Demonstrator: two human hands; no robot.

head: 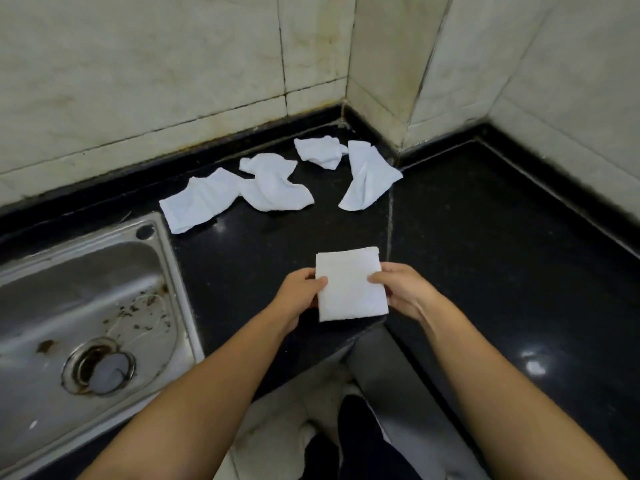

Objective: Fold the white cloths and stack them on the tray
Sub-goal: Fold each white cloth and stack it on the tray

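I hold one folded cloth (350, 285) by its two sides, my left hand (300, 295) and right hand (401, 289) both pinching it above the counter (485, 237) edge, and next I must find the tray, which I cannot see, while four loose cloths (273, 183) wait near the wall.

the counter (485, 254) was black polished stone, glossy enough to throw back white glints of light. the sink (166, 271) beside it was brushed steel, dull silver and smeared, with brown specks and stains clinging around the drain (98, 367). the wall tiles (138, 81) were pale marble-like stone with faint veins, fairly matt, their joints darkened with grime. the folded cloth (349, 285) was white towelling, soft and matt with a fine nubbly weave (the same fabric as the crumpled cloths (273, 183) near the wall, which creased loosely). the floor tile (277, 427) below looked pale and smooth.
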